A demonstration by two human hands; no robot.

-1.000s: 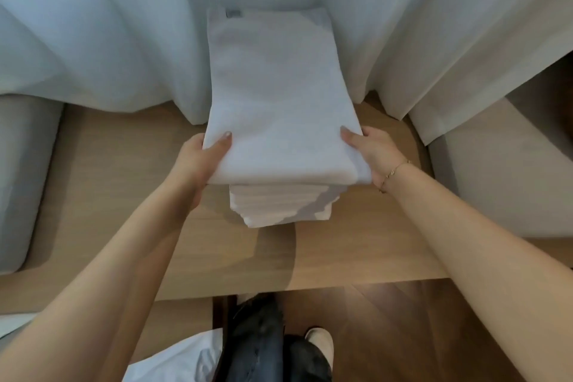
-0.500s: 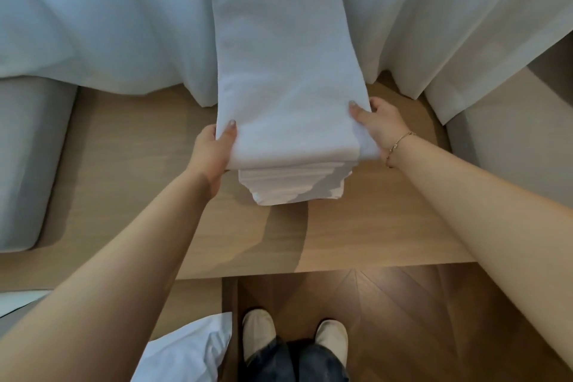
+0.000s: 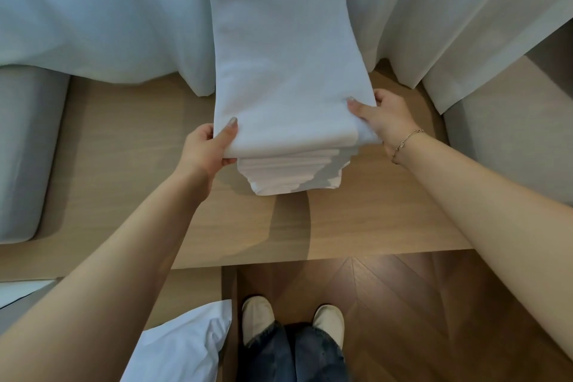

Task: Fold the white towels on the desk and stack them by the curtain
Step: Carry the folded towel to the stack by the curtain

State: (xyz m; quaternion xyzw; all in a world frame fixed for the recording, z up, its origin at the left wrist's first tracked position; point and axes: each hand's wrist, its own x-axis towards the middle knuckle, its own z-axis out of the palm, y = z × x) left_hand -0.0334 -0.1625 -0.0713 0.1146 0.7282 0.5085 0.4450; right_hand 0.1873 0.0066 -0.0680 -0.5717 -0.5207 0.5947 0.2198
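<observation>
Folded white towel [image 3: 285, 65] atop stack [image 3: 294, 177], hands clamped on its near corners, left [image 3: 207, 149], right [image 3: 384, 118]

Grey cushion [image 3: 23, 152]: left edge of frame, mid-height, resting on the wooden surface, rounded corners.

Second grey cushion [image 3: 508, 146]: right edge, mid-height, partly under hanging fabric.

Dark wood floor [image 3: 418, 313]: lower right, boards laid in a herringbone pattern.

My shoes [image 3: 258, 321]: pale, two of them side by side at bottom centre, toes pointing up the frame; the second [image 3: 329, 324] sits just to the right.

My jeans [image 3: 294, 357]: blue denim, frayed hems lying over both shoes, bottom centre.

White pillow [image 3: 183, 347]: bottom left of centre, one corner pointing toward the shoes.

Thin gold bracelet [image 3: 406, 141]: chain links, on my wrist at right of centre.
</observation>
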